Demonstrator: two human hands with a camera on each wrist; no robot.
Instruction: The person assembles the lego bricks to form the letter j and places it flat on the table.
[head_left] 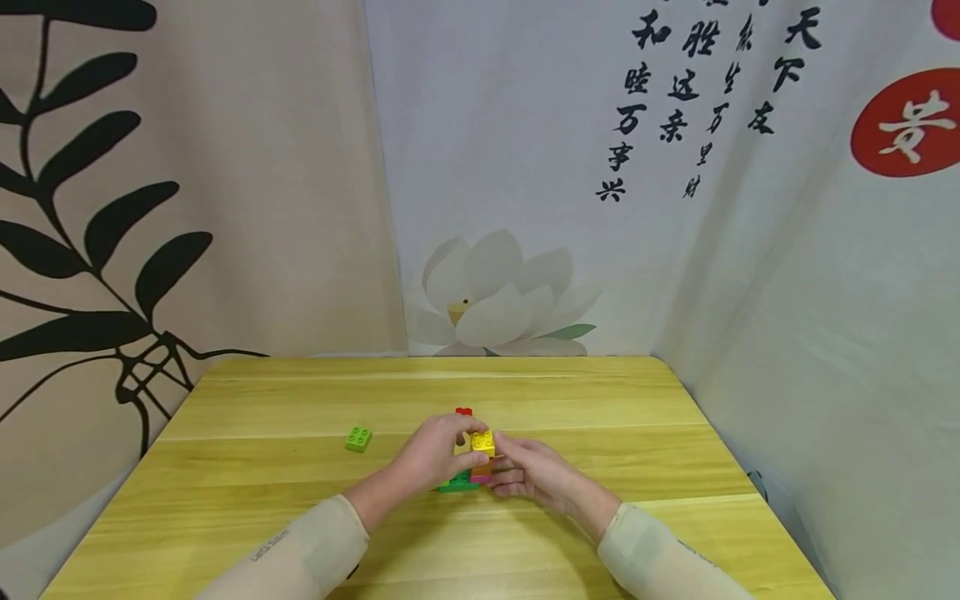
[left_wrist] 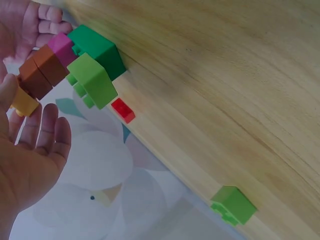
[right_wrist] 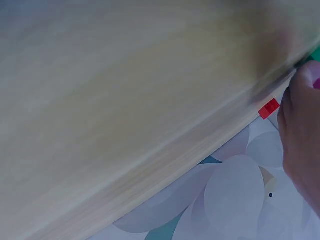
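Note:
My left hand [head_left: 433,448] pinches a yellow toy brick [head_left: 483,443] between thumb and fingers, at the top of a small stack. Below the yellow brick come orange-brown bricks [left_wrist: 42,72], then a magenta brick [left_wrist: 61,49] on a dark green brick [left_wrist: 102,50]. Beside these, a light green brick [left_wrist: 92,80] also sits on the dark green one. My right hand [head_left: 542,475] holds the stack's right side with bent fingers near the orange and magenta bricks, its thumb by the yellow one. The right fingertips are partly hidden.
A loose light green brick [head_left: 358,439] lies on the wooden table [head_left: 247,467], left of the stack. Just behind the stack is a red brick [head_left: 464,412], mostly covered by the left hand in the head view. A printed curtain [head_left: 495,167] hangs along the table's far edge.

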